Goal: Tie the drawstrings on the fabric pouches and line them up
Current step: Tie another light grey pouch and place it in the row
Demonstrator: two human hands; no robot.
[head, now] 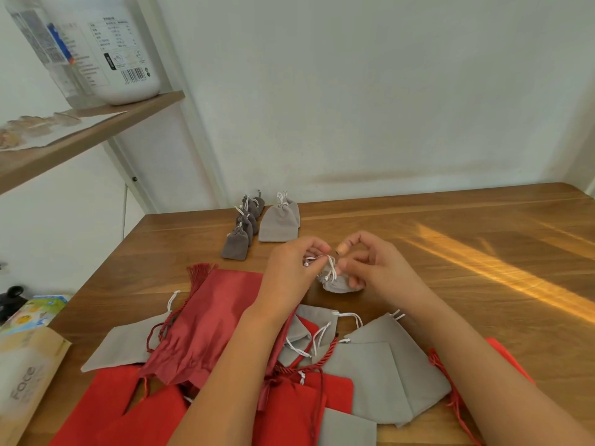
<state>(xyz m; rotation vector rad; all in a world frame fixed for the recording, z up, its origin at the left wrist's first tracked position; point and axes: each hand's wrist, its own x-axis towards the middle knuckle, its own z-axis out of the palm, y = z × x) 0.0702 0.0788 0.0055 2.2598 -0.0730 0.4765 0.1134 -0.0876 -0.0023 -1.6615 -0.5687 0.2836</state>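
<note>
A small light grey pouch (338, 284) rests on the wooden table (450, 239) between my hands. My left hand (291, 272) pinches its white drawstring (328, 263) at the gathered neck. My right hand (375, 268) pinches the other strand, its index finger raised and curled. Behind them stand tied pouches: a row of dark grey ones (240, 233) and a larger light grey one (279, 222). In front lies a loose heap of red pouches (209, 320) and grey pouches (383, 371) with untied strings.
A wooden shelf (96, 130) at upper left carries a big white tub (109, 49) and a bottle. A paper tissue pack (22, 378) and a colourful packet (38, 310) lie at the table's left edge. A white wall stands behind.
</note>
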